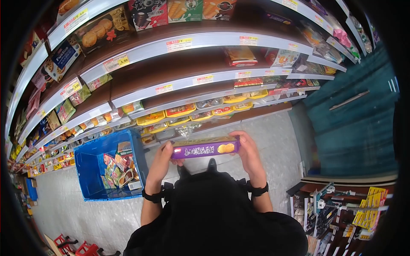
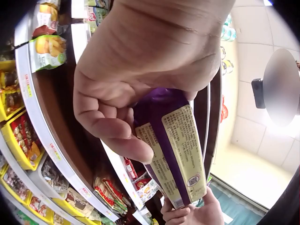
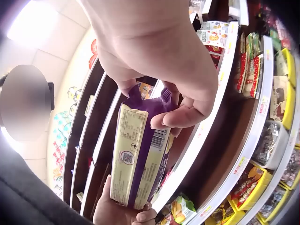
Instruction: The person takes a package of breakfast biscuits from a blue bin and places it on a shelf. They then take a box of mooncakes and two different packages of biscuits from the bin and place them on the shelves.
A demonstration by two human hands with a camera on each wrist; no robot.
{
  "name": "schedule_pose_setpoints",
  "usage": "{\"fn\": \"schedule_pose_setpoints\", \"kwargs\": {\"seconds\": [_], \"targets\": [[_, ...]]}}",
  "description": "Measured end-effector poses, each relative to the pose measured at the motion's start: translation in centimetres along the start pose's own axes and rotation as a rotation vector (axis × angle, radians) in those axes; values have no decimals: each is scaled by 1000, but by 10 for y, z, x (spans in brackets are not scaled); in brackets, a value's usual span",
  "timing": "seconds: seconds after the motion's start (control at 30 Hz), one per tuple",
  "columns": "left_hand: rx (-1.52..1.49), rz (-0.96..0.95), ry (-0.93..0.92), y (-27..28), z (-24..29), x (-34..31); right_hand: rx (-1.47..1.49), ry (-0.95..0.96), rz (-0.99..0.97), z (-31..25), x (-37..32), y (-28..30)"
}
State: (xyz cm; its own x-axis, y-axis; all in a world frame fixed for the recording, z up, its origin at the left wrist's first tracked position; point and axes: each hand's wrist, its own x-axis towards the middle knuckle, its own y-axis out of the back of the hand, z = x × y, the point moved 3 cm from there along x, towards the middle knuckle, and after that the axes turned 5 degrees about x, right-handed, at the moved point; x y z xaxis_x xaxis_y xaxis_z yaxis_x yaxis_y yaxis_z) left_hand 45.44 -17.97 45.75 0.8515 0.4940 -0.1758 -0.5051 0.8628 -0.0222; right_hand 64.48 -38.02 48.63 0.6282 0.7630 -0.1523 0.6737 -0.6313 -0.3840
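Observation:
A long purple packet (image 1: 205, 149) with pictures of round biscuits is held level between both hands, above the person's shoes. The left hand (image 1: 159, 165) grips one end, thumb on top. At the other end the right hand (image 1: 251, 158) pinches the wrapper. In the left wrist view, the left hand (image 2: 140, 61) has its fingers curled at the end of the packet (image 2: 180, 150), whose cream underside shows printed text and a square code. The right wrist view shows the right hand (image 3: 159, 61) pinching the crimped end of the packet (image 3: 138, 154), near a barcode.
A blue crate (image 1: 110, 197) with several packets inside stands on the floor at left. Curved shelves (image 1: 141, 47) with snack packs and price labels run across the front. Right of the person are a teal curtain-like sheet (image 1: 354, 123) and a rack with yellow packs (image 1: 370, 207). Red items lie bottom left.

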Motion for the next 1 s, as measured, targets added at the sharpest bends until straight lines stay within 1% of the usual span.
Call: {"fn": "schedule_pose_setpoints", "kwargs": {"seconds": [0.1, 0.2, 0.23, 0.27, 0.37, 0.43, 0.53, 0.63, 0.73, 0.9, 1.0], "targets": [[-8, -27, 12, 9, -10, 1, -1, 13, 73, 7, -7, -5], [-47, -62, 35, 18, -31, 6, -18, -24, 118, 22, -13, -8], [-73, -61, 50, 21, -39, 9, -59, -34, 148, 25, -17, -10], [-118, -43, 115, 21, -46, 10, -61, -41, 174, 28, -19, -12], [-50, -97, 123, 23, -46, 15, -56, -66, 230, 39, -30, -12], [-8, -108, 142, 22, -47, 17, -51, -150, 216, 47, -30, -10], [60, -83, 180, 20, -39, 17, 22, -189, 233, 53, -15, -1], [48, -57, 223, 15, -41, 17, -26, -176, 152, 47, 1, 10], [22, 23, 206, -1, -35, 18, -60, -161, 107, 36, 13, 23], [87, 111, 262, -45, -22, 23, -65, -221, 49, 26, 34, 68], [82, 87, 284, -75, -28, 26, -99, -192, 52, 16, 44, 96]]}}
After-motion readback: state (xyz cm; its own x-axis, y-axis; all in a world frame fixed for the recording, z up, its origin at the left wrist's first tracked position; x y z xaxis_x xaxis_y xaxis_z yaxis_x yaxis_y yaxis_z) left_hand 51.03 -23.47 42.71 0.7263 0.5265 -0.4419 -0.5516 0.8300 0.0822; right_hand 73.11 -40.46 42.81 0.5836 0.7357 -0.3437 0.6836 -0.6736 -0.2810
